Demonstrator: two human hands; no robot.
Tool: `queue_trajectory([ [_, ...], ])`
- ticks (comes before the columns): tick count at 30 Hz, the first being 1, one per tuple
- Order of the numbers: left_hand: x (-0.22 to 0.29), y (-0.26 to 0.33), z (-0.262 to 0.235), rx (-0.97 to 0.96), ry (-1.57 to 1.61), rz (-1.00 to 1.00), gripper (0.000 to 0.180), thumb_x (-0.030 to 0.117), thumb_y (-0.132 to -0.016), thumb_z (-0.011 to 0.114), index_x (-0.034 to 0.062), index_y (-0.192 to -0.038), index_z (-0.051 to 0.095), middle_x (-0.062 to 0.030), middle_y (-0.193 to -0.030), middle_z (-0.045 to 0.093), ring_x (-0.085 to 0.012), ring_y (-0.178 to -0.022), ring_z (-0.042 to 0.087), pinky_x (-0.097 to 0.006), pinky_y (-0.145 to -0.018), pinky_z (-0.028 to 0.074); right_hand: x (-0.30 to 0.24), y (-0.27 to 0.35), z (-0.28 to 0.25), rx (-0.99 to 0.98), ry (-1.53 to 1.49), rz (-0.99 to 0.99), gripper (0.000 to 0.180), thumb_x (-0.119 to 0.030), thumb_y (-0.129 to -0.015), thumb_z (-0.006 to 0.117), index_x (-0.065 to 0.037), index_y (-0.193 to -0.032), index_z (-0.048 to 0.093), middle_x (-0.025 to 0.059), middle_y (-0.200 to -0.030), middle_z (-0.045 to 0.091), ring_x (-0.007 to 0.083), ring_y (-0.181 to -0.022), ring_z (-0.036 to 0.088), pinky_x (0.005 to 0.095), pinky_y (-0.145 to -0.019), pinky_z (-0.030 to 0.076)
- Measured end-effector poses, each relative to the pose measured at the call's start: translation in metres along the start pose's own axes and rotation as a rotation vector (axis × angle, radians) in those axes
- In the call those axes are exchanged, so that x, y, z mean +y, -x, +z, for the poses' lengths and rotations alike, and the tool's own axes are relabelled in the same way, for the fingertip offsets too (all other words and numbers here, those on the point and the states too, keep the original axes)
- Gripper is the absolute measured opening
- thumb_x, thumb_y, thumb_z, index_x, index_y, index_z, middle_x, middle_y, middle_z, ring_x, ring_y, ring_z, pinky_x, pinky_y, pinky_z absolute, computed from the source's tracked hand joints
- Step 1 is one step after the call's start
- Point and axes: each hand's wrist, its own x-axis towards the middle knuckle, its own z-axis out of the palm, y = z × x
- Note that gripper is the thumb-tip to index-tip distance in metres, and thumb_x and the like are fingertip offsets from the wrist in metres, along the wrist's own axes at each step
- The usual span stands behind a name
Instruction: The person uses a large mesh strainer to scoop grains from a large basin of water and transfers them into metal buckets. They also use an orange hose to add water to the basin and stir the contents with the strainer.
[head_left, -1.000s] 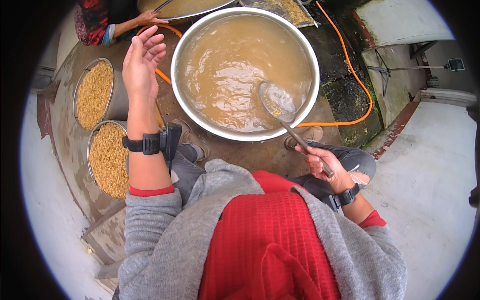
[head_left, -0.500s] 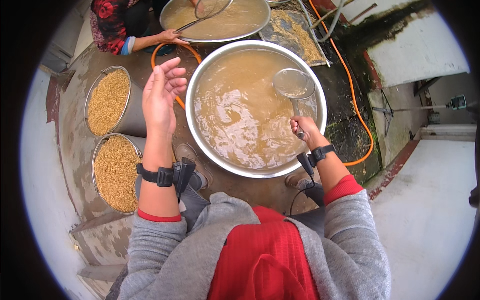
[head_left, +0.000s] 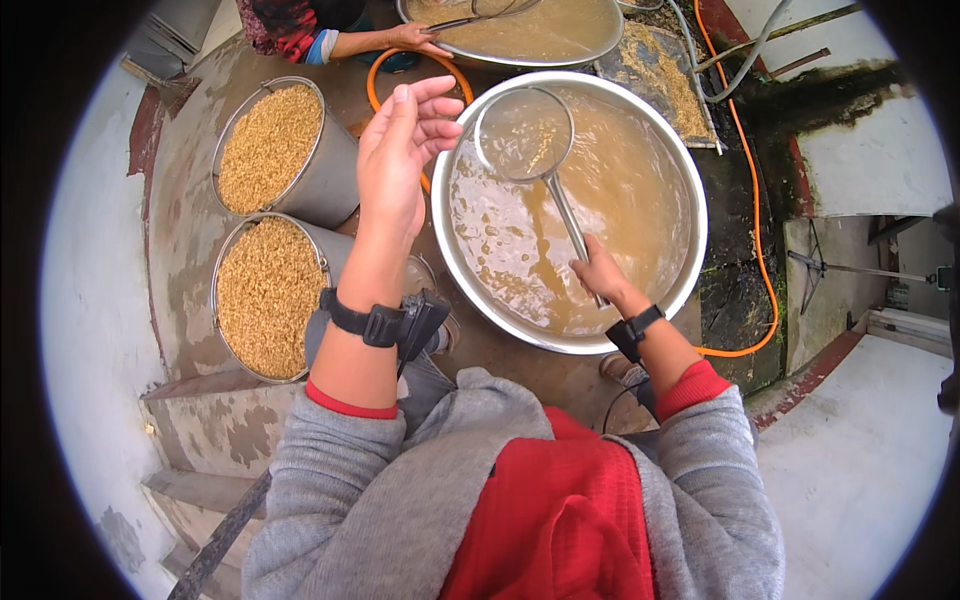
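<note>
My right hand (head_left: pixel 602 272) is closed around the handle of a round mesh skimmer (head_left: pixel 525 135). A little wet grain (head_left: pixel 543 147) lies in its mesh. The skimmer is over the left far part of a wide metal basin (head_left: pixel 697 215) of cloudy brown water (head_left: pixel 625 190); whether its rim touches the water I cannot tell. My left hand (head_left: pixel 400 150) is raised by the basin's left rim, fingers spread a little and holding nothing. Its fingertips come near the skimmer's hoop.
Two metal buckets (head_left: pixel 335 165) heaped with grain (head_left: pixel 265 300) stand at the left. Beyond the basin, a person's hand (head_left: pixel 412 40) is at a second basin (head_left: pixel 608 50). An orange hose (head_left: pixel 757 220) runs along the right. Grain lies on a dark mat (head_left: pixel 655 75). Steps (head_left: pixel 205 430) descend at lower left.
My right hand has swung the skimmer from the basin's right side to its left far side, toward my left hand. The whole view has shifted, so the basin appears farther right.
</note>
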Motion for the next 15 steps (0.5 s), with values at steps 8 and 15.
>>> queue_trajectory([
  [8, -0.001, 0.001, -0.001, -0.022, 0.003, 0.03, 0.04, 0.033, -0.099, 0.037, 0.0026, -0.11, 0.06, -0.0045, -0.09, 0.064, -0.0082, -0.075, 0.058, -0.022, -0.07, 0.048, 0.025, 0.122, 0.001, -0.357, -0.488, 0.249, 0.042, -0.007, -0.089, 0.055, -0.001, -0.126, 0.037, -0.003, -0.06, 0.043, 0.0049, -0.04, 0.04, 0.0205, -0.035, 0.033],
  [15, 0.0, 0.003, -0.001, -0.002, -0.001, 0.025, 0.039, 0.032, -0.1, 0.037, 0.0027, -0.111, 0.06, -0.0044, -0.091, 0.063, -0.0089, -0.076, 0.059, -0.023, -0.071, 0.048, 0.043, 0.168, -0.031, -0.056, -0.793, 0.143, 0.034, -0.007, -0.09, 0.053, -0.009, -0.122, 0.041, -0.0018, -0.06, 0.042, 0.0057, -0.039, 0.038, 0.0203, -0.033, 0.033],
])
